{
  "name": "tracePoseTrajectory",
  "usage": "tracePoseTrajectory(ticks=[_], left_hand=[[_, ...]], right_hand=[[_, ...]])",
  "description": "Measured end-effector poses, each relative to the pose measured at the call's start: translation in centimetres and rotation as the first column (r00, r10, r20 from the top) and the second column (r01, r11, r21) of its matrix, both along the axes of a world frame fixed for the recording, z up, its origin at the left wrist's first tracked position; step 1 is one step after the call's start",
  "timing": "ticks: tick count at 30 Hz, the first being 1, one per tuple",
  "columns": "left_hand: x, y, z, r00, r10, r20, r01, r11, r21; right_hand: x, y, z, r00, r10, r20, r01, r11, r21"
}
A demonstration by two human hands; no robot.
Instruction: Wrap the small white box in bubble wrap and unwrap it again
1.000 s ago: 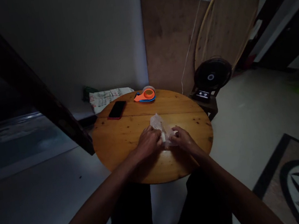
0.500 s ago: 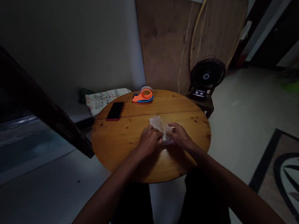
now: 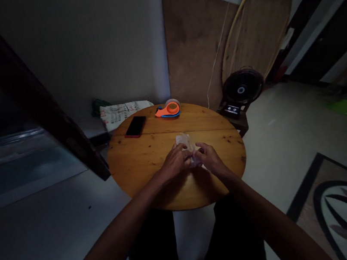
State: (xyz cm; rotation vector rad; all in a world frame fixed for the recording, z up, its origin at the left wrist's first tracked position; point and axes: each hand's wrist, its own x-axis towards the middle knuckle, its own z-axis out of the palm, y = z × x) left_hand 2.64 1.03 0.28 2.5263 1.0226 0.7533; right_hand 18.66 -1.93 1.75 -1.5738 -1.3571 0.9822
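Note:
Between my two hands, over the middle of the round wooden table, is a crumpled, translucent plastic wrapping, perhaps bubble wrap. My left hand has its fingers curled onto the wrapping's left side. On the right side, my right hand pinches it with thumb and bent fingers. The wrapping's lower part shows a purplish tint near the fingertips. Whether anything lies inside it, I cannot tell. Much of it is hidden by my fingers.
An orange and blue tape dispenser stands at the table's far edge. To its left lies a phone with a dark screen. Behind are a printed white sack, a round black fan and boards leaning on the wall.
The wrapping looks more bunched and folded between my hands, with less of it showing. Both hands stay in nearly the same place; the camera view has shifted slightly.

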Motion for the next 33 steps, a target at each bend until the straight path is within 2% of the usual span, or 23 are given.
tracePoseTrajectory(ticks=[5, 9, 14, 18, 21, 23, 26, 31, 33], left_hand=[[0.1, 0.0, -0.9, 0.991, 0.059, 0.118, -0.051, 0.996, -0.068], [0.0, -0.5, -0.9, 0.980, 0.076, 0.186, -0.066, 0.996, -0.062], [-0.4, -1.2, -0.7, 0.944, 0.143, 0.296, -0.106, 0.985, -0.136], [-0.5, -1.1, -0.1, 0.905, 0.220, 0.364, -0.131, 0.958, -0.254], [-0.1, -0.8, 0.1, 0.892, 0.278, 0.357, -0.168, 0.936, -0.308], [0.2, -0.5, 0.0, 0.902, 0.286, 0.322, -0.187, 0.933, -0.306], [0.6, -0.4, -0.4, 0.925, 0.252, 0.284, -0.179, 0.949, -0.261], [0.4, -0.4, -0.9, 0.938, 0.205, 0.281, -0.151, 0.968, -0.202], [0.3, -0.4, -1.0, 0.940, 0.194, 0.280, -0.142, 0.970, -0.195]], right_hand=[[0.0, -1.1, 1.2, 0.993, 0.082, -0.085, -0.081, 0.997, 0.014], [0.0, -1.2, 1.0, 0.984, 0.164, -0.074, -0.163, 0.986, 0.021], [0.2, -0.9, 0.5, 0.973, 0.227, 0.045, -0.229, 0.973, 0.025], [0.3, -0.7, 0.9, 0.954, 0.262, 0.146, -0.268, 0.963, 0.020], [0.4, -0.5, 1.3, 0.912, 0.302, 0.278, -0.325, 0.945, 0.041], [0.6, -0.3, 1.4, 0.885, 0.318, 0.340, -0.364, 0.928, 0.078], [1.2, 0.1, 1.5, 0.878, 0.338, 0.340, -0.395, 0.912, 0.115], [1.8, 0.8, 2.4, 0.849, 0.413, 0.328, -0.461, 0.883, 0.082], [2.0, 0.9, 2.7, 0.860, 0.430, 0.276, -0.463, 0.884, 0.065]])
